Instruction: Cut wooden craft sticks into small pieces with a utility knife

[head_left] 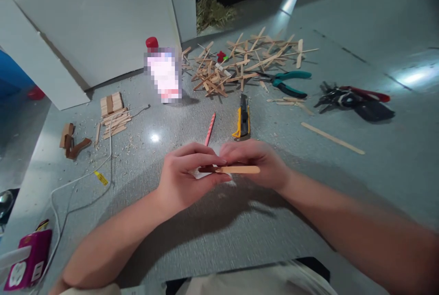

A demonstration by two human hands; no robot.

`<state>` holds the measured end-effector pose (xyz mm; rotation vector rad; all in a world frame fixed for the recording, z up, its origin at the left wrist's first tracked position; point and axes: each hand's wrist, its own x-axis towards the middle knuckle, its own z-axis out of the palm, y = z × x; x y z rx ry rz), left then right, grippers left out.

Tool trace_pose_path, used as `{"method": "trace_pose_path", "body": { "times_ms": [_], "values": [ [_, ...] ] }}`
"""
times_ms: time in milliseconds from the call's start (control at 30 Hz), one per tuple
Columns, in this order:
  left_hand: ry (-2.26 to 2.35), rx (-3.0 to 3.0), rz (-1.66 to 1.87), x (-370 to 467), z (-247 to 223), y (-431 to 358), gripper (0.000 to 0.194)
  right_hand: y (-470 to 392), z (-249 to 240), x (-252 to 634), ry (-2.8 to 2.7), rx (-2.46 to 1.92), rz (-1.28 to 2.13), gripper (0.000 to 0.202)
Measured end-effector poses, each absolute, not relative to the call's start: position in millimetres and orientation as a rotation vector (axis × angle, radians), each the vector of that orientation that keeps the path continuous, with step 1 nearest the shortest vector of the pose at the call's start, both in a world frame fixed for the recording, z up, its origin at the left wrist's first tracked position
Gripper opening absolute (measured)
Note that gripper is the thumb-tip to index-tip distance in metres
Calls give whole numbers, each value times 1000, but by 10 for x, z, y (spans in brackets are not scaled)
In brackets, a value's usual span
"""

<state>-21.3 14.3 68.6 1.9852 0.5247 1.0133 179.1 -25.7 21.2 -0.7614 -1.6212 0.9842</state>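
We pinch the craft stick [240,169] level between left hand [187,178] and right hand [255,160], both closed on it, above the bench [343,194]; knife [243,121] at twelve o'clock. We'd grip near both ends, steady.

We're looking at a makeshift hobby-craft corner on a grey floor [343,194], more home workspace than proper workshop. Across the upper middle of the frame sprawls a heap of wooden craft sticks [240,64], with teal-handled pliers [290,82] just right of it, a yellow utility knife [243,122] at centre and a dark tool with red handles [353,98] at right. At left, cut stick stacks [112,109] lie in sawdust, white boards [96,25] lean behind, and a pink power strip [29,260] sits lower left.
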Motion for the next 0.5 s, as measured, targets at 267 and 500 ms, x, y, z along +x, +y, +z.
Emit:
{"method": "trace_pose_path", "body": {
  "times_ms": [267,500],
  "values": [
    [531,2109,1132,-225,681,125,12,-244,240,1782,-1644,-795,966,25],
    [652,2536,1196,-238,615,80,16,-296,300,1801,-1765,-916,772,12]
  ]
}}
